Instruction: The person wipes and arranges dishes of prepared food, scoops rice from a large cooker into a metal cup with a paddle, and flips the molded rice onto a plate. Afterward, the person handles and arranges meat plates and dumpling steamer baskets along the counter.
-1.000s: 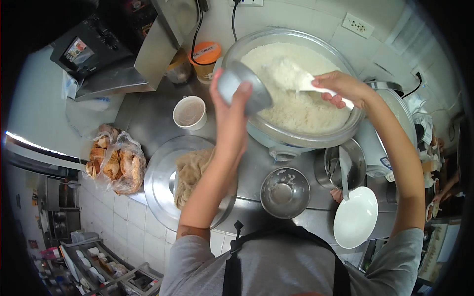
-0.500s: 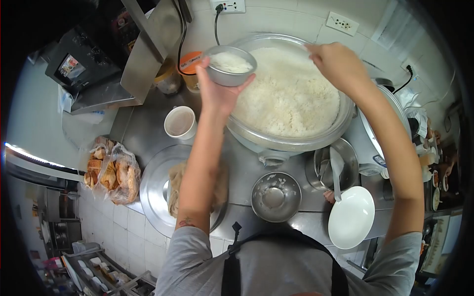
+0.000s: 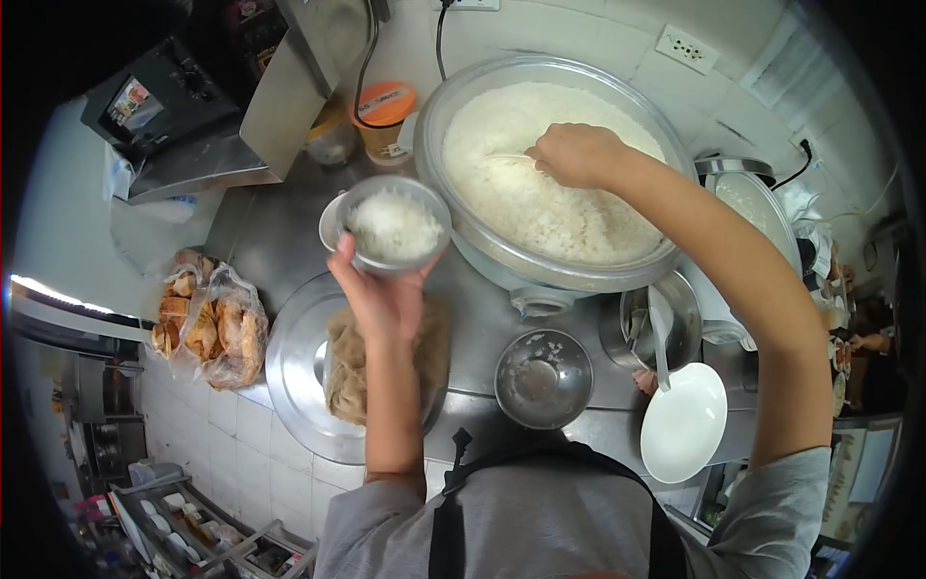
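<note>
My left hand [image 3: 386, 299] grips a small metal bowl [image 3: 439, 246] from below and the side, thumb at the near rim. White cooked rice [image 3: 394, 224] fills the bowl. Over the large rice cooker [image 3: 617, 282], my right hand [image 3: 579, 154] is closed on a pale rice paddle [image 3: 511, 156], whose end lies at the rice and is partly hidden. The mass of rice [image 3: 540, 212] in the cooker is smooth at the back and broken up at the front. Behind the held bowl, a white cup [image 3: 330, 224] is mostly covered.
An empty metal bowl [image 3: 544, 379] with rice bits sits near the counter edge. Beside it are a metal pot [image 3: 690, 309] with utensils and a white oval plate [image 3: 685, 425]. On the left lie a round lid [image 3: 299, 386] with a brown cloth [image 3: 352, 372], and bagged bread [image 3: 217, 328].
My left hand has brought the bowl of rice down and left, away from the cooker's rim. My right hand has moved left and down from the cooker's back edge to the middle of the rice.
</note>
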A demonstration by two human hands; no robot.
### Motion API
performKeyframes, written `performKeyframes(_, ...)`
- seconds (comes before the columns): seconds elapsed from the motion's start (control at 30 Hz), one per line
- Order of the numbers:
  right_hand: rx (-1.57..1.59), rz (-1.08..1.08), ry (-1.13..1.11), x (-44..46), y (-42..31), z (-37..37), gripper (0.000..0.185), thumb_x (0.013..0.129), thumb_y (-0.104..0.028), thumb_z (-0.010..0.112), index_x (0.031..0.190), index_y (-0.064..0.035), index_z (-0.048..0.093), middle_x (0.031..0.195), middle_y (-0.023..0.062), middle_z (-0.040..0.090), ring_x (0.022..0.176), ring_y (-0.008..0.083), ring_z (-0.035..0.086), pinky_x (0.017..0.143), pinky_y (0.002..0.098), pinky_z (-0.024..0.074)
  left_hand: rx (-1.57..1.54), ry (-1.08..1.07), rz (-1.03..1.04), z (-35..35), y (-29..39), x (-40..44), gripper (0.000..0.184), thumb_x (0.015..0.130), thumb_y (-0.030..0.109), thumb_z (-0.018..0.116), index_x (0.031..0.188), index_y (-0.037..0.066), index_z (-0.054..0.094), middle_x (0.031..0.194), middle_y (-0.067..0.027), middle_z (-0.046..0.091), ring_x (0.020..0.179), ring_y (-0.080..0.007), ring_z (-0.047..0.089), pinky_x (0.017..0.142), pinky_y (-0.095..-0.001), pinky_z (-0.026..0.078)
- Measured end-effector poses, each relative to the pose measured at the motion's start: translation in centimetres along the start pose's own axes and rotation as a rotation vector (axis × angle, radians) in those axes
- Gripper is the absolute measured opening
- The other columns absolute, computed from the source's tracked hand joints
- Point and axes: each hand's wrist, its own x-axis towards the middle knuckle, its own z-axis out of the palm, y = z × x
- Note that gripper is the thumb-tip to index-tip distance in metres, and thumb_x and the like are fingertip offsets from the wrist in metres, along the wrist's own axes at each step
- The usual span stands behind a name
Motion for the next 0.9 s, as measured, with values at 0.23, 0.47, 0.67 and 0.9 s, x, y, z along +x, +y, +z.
performKeyframes(0.23,0.138,-0.026,-0.002,-1.3,-0.1,0.4,0.023,0.091,-0.023,0.054,0.103,-0.009,0.068,0.102,0.0138,0.065,0.094,0.0319,0.063,0.078,0.0446,0.0514,-0.029,0.134,-0.048,-2.5,-1.9,-3.8,0.06,0.087,0.044,0.049,0.132,0.006,0.041,0.131,-0.0116,0.049,0.119,-0.0291,0.051,0.094,-0.0499,0.045)
performKeyframes(0.47,0.255,-0.115,-0.063,-2.2,-0.1,0.4,0.025,0.09,-0.022,0.054,0.095,-0.0025,0.068,0.083,0.017,0.065,0.083,0.0327,0.063,0.074,0.0447,0.0489,0.024,0.162,-0.067,-3.2,-2.5,-4.6,0.062,0.087,0.044,0.051,0.136,0.007,0.038,0.134,-0.0128,0.047,0.122,-0.0317,0.049,0.095,-0.0535,0.046)
performKeyframes(0.67,0.474,-0.104,-0.212,-1.9,1.4,0.9,0.024,0.089,-0.019,0.054,0.095,0.0001,0.069,0.062,0.0114,0.056,0.053,0.0212,0.053,0.05,0.0352,0.044,0.125,0.154,-0.059,-2.3,-2.0,-4.3,0.063,0.086,0.045,0.054,0.133,0.007,0.039,0.13,-0.0109,0.05,0.117,-0.0284,0.053,0.092,-0.0433,0.049)
performKeyframes(0.9,0.755,0.019,-0.415,-1.9,2.6,0.0,0.027,0.09,-0.021,0.054,0.101,-0.0011,0.067,0.06,0.0022,0.051,0.043,0.0096,0.042,0.038,0.0262,0.0349,0.228,0.175,-0.05,-0.5,-1.9,-3.3,0.065,0.087,0.048,0.055,0.134,0.007,0.039,0.129,-0.0115,0.049,0.119,-0.0267,0.05,0.092,-0.0412,0.047)
